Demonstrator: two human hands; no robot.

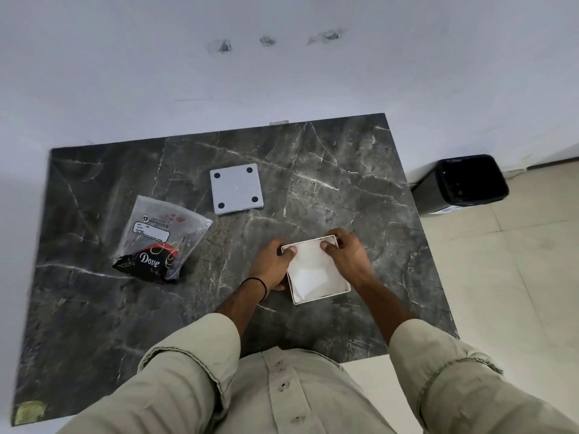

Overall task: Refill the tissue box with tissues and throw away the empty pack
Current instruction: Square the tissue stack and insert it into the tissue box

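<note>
A white square tissue box [340,292] stands open side up on the dark marble table [344,170], with white tissues [310,270] inside. My left hand [272,266] grips its left side, thumb pressing on the tissues. My right hand [346,253] holds the far right corner, thumb also over the rim. The box's white base plate [236,188], with black feet at its corners, lies apart farther back. A crumpled clear plastic tissue pack [161,236] with a black and red end lies to the left.
A black waste bin [470,183] stands on the tiled floor beyond the table's right edge, next to the white wall. A yellowish patch [29,413] marks the table's near left corner.
</note>
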